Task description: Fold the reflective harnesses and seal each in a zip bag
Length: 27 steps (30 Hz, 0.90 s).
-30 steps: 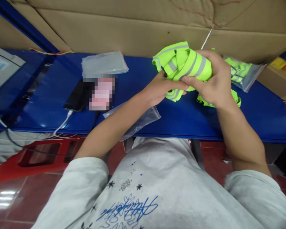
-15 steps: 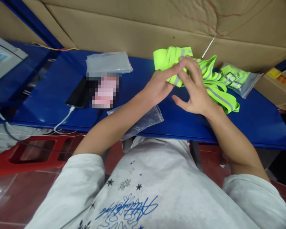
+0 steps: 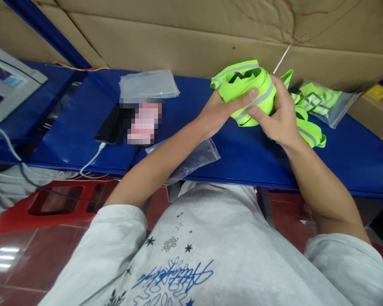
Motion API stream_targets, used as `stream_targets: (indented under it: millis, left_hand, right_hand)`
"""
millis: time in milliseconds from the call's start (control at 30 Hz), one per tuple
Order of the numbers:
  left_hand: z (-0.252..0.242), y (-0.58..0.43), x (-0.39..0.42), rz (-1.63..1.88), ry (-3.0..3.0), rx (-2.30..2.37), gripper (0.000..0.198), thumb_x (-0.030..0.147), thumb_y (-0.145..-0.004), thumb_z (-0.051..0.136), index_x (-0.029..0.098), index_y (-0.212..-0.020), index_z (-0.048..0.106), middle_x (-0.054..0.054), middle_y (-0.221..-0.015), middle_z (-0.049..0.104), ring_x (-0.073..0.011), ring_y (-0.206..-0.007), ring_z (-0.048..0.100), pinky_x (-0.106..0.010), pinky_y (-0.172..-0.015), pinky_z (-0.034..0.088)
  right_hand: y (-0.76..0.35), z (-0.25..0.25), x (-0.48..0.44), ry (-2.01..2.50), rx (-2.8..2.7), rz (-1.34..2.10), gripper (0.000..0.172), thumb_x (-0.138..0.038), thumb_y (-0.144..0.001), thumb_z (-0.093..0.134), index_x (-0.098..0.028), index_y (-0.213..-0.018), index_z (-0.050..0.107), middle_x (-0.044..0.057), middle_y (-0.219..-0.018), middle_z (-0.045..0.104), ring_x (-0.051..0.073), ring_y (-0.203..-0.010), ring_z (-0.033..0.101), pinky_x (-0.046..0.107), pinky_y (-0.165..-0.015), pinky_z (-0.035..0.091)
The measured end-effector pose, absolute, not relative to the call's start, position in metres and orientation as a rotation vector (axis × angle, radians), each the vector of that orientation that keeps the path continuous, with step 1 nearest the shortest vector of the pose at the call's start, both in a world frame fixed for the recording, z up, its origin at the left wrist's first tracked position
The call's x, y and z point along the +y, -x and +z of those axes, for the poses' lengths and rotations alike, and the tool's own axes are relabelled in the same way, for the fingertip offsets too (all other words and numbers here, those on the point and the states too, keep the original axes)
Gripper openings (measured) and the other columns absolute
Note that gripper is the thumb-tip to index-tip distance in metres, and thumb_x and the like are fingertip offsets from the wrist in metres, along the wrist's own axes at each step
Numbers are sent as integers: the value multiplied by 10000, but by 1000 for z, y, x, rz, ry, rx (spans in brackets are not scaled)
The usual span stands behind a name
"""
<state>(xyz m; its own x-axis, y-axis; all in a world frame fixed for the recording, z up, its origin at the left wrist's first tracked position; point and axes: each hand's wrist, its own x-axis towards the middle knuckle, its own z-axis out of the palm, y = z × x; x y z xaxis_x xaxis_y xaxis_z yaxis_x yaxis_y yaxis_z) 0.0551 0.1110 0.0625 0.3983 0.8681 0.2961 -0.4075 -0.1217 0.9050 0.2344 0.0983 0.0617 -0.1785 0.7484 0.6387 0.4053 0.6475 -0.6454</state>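
Note:
A bundle of neon-yellow reflective straps (image 3: pixel 242 83) with grey bands is held just above the blue table (image 3: pixel 242 157). My left hand (image 3: pixel 218 112) grips its left side, thumb pressed across the top. From the right, my right hand (image 3: pixel 279 117) closes round the same bundle, thumb on its front. Loose ends of the strap (image 3: pixel 309 134) trail onto the table behind my right hand. An empty clear plastic bag (image 3: pixel 191 159) lies under my left forearm at the table's near edge.
A stack of clear bags (image 3: pixel 148 83) and a phone (image 3: pixel 113 125) on a white charging cable lie to the left. A bagged yellow strap (image 3: pixel 322 104) sits at the right. Cardboard (image 3: pixel 191 42) walls the back. A white device (image 3: pixel 6 89) is far left; a red stool (image 3: pixel 51 206) stands below.
Half a second ago my right hand was open with fingers spread on the straps lying flat; now both hands have gathered the straps into a bundle and lifted it slightly.

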Motion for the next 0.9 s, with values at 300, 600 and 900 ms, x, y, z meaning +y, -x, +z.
stream_targets:
  millis: [300, 600, 900]
  left_hand:
    - [107, -15, 111, 976, -1767, 925, 723, 450, -908, 814, 229, -1531, 522, -72, -1314, 684, -337, -1454, 562, -414, -1227, 415]
    - [80, 51, 27, 37, -2405, 1553, 1169, 576, -876, 814, 294, -1756, 99, -249, -1659, 451, -514, -1526, 461, -722, -1236, 351]
    - [44, 54, 41, 790, -2674, 1366, 1001, 675, -957, 686, 326, -1700, 112, -159, -1705, 409, -391, -1502, 523, -583, -1232, 434]
  right_hand:
    - [-244, 65, 112, 936, -1478, 719, 537, -536, -748, 953, -302, -1195, 770, 13, -1182, 808, 249, -1073, 730, 421, -1025, 588]
    - [-241, 49, 123, 1250, -1448, 1356, 490, -362, -530, 1055, -207, -928, 814, 56, -969, 837, 252, -906, 787, 432, -910, 663]
    - [-234, 72, 97, 1163, -1545, 1597, 383, -439, -731, 965, -245, -1025, 813, 60, -1033, 827, 303, -1071, 776, 427, -975, 644]
